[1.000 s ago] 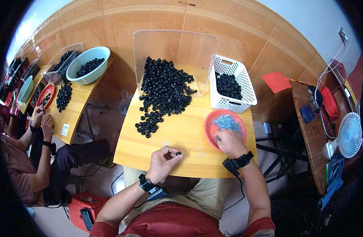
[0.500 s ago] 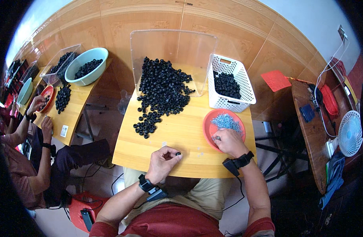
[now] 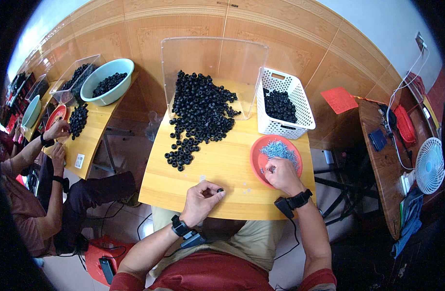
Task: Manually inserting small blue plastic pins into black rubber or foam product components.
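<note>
My left hand [image 3: 201, 201], near the front edge of the wooden table [image 3: 222, 167], pinches a small round black piece [image 3: 220, 190] between thumb and forefinger. My right hand [image 3: 284, 174] is over the near side of an orange-red plate [image 3: 257, 146], its fingertips pressed together. What they hold, if anything, is too small to make out. A heap of small silvery-blue metal pieces [image 3: 276, 149] lies in the plate, just beyond my fingers. Farther back, many ring-shaped black pieces [image 3: 203, 106] are piled on the table, spilling out of a clear plastic bin [image 3: 215, 48] lying on its side.
A white perforated basket [image 3: 307, 116] with black pieces stands behind the plate. At left, a co-worker [image 3: 31, 194] sits at another table with a pale green basin [image 3: 99, 99]. A fan [image 3: 429, 165] and a brown table [image 3: 377, 169] are at right.
My right hand has shifted slightly within the plate, fingertips still together. My left hand keeps its pinch on the black piece. The co-worker's far hand has drawn back from the red plate there.
</note>
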`<state>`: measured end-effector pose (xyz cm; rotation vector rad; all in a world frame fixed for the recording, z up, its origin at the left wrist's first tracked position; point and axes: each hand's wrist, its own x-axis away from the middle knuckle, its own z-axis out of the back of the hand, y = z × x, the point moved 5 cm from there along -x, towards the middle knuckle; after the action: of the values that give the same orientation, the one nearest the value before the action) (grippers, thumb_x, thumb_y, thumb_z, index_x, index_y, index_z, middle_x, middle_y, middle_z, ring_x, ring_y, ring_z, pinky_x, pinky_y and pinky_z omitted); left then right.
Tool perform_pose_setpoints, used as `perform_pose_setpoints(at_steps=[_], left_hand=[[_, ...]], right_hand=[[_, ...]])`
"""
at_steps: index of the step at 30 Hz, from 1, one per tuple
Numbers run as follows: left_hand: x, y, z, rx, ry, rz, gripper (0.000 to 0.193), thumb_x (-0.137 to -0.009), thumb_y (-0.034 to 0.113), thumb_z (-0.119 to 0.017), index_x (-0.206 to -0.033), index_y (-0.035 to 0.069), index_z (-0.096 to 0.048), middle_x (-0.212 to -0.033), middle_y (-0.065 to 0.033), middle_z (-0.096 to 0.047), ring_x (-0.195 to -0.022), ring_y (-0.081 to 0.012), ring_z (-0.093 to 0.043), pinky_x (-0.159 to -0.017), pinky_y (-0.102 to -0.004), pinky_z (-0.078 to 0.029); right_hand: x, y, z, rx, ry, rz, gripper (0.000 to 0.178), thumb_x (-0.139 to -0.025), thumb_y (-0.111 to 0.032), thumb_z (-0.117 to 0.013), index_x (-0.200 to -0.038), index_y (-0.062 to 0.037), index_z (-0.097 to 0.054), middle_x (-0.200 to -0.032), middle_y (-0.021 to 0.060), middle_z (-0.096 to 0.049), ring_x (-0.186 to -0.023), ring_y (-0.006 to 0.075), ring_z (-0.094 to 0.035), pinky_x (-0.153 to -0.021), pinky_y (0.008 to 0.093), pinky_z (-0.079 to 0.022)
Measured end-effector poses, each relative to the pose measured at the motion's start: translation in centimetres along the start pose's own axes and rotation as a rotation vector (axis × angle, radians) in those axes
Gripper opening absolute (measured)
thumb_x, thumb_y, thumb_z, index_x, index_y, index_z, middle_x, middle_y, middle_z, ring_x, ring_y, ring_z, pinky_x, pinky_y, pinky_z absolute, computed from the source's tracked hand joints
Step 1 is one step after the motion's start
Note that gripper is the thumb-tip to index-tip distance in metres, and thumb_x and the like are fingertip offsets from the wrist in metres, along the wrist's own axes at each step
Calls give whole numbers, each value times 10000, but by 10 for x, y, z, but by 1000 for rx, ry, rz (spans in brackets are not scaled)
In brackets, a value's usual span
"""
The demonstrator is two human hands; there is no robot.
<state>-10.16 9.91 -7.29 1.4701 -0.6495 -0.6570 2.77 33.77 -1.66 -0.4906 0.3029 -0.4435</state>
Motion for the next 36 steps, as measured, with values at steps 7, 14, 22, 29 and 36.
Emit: perform_pose_setpoints(at_steps=[7,14,22,29,36], left_hand=[[-1,2,-5,11,-8,23,160,-843,95,-766,-933,-6,-680,-791,4,-657,-713,-50,-571,-658,-204,-486],[-5,5,-16,54,-63,38,176,-892,86,-710,-1034,-16,-687,-839,-23,-687,-757,-60,-593,-698,-210,-499],[-23,7,-46,224,-221,34,169,-920,59,-667,-1070,-17,-676,-863,-40,-690,-756,-96,-630,-697,-233,-529],[-33,21,-86,441,-389,300,240,-950,149,-645,-1134,-4,-659,-974,-50,-686,-829,-111,-658,-768,-263,-578],[-34,24,-92,474,-513,387,273,-959,183,-636,-1159,-1,-649,-1006,-43,-684,-838,-101,-649,-785,-247,-561]], right_hand=[[4,5,4,-90,51,-19,91,-753,-39,-647,-829,1,-672,-840,185,-674,-773,339,-673,-681,421,-529],[9,10,10,-168,17,-61,156,-789,-32,-661,-930,24,-696,-882,182,-682,-819,316,-678,-724,378,-532],[22,16,8,-646,28,-195,113,-844,-46,-702,-932,26,-697,-817,53,-681,-669,97,-624,-589,250,-509],[35,-5,8,-911,-43,-168,97,-868,-11,-692,-957,26,-704,-816,36,-688,-662,69,-617,-564,218,-505],[39,-16,12,-903,-152,-2,134,-867,26,-685,-1000,43,-689,-993,99,-660,-788,132,-663,-624,238,-572]])
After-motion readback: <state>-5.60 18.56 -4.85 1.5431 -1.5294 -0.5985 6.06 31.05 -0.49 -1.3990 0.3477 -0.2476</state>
